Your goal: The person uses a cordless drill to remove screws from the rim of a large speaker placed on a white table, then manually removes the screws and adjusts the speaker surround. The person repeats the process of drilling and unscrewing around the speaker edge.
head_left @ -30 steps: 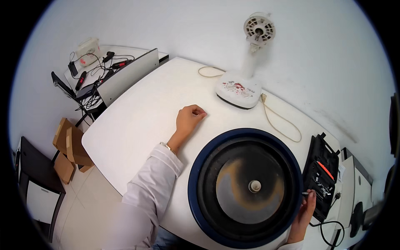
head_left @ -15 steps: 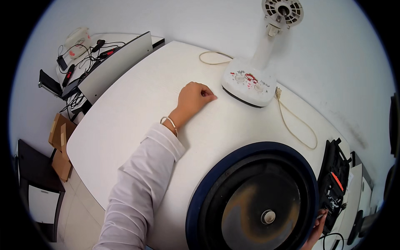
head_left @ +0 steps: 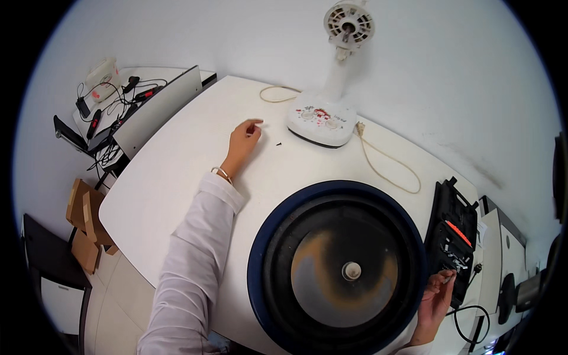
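My left hand point(head_left: 244, 143) hovers over the white table, its fingers parted and holding nothing. Just to its right lies a tiny dark piece, like a screw point(head_left: 279, 144). A white fan stand point(head_left: 322, 118) with printed red pictures rises beyond it, its motor head point(head_left: 349, 26) bare of blades. My right hand point(head_left: 435, 302) is at the right of a large round blue-rimmed black disc point(head_left: 331, 236) with a pale centre knob point(head_left: 351, 271). Thumb and fingers pinch something small that I cannot make out, beside an open black tool case point(head_left: 452, 236).
A pale cord point(head_left: 390, 163) loops from the fan toward the right. A grey divider point(head_left: 160, 109) borders the left side, with cables and red-and-black tools behind it. Cardboard boxes point(head_left: 86, 231) stand on the floor at left; a black cable point(head_left: 488, 322) curls at right.
My left hand has parted its fingers and drawn away, and the tiny dark piece now shows on the table. My right hand has come up into fuller view by the case. The view has shifted.
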{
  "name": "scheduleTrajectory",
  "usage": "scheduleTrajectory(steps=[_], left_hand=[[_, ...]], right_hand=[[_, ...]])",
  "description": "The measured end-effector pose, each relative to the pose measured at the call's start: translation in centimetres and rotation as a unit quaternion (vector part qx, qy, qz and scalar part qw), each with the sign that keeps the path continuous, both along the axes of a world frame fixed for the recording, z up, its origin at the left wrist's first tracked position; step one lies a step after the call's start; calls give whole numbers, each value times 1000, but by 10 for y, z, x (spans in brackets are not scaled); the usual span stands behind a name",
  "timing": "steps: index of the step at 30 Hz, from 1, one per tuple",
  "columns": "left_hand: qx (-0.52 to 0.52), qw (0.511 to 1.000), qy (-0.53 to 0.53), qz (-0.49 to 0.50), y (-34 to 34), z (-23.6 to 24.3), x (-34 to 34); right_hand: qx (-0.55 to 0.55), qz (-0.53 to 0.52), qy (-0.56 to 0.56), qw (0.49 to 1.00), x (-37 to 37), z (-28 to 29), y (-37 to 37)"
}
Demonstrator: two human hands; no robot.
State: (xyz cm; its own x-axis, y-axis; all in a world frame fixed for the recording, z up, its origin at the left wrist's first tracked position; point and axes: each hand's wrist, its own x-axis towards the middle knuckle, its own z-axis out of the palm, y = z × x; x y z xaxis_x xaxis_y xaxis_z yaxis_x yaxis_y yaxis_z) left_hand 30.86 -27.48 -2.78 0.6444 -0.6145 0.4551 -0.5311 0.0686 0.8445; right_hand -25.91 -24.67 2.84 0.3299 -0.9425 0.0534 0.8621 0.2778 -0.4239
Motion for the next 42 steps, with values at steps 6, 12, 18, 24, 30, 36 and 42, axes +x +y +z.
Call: scheduleTrajectory(steps=[6, 12, 18, 24, 30, 36, 42], left_hand=[[11, 1000, 28, -4, 33, 1, -27], [-41, 998, 41, -25, 50, -17, -25], [-19, 975, -223, 14, 112, 112, -101], [78, 831, -490, -252, 201, 218, -307], [44, 687, -471, -552, 272, 226, -359], [63, 681, -456, -570, 275, 225, -350], [83, 680, -447, -575, 271, 229, -343]], right_hand=[[-7, 40, -47, 998, -5, 1, 2], [-14, 22, -13, 1000, -8, -14, -9], [-96, -59, 141, 984, 11, 2, -2], [-239, -154, 370, 885, 2, 22, 15], [-337, -197, 419, 820, 32, 22, 28], [-315, -196, 480, 795, 50, 30, -16], [-320, -174, 531, 765, 81, 43, -50]])
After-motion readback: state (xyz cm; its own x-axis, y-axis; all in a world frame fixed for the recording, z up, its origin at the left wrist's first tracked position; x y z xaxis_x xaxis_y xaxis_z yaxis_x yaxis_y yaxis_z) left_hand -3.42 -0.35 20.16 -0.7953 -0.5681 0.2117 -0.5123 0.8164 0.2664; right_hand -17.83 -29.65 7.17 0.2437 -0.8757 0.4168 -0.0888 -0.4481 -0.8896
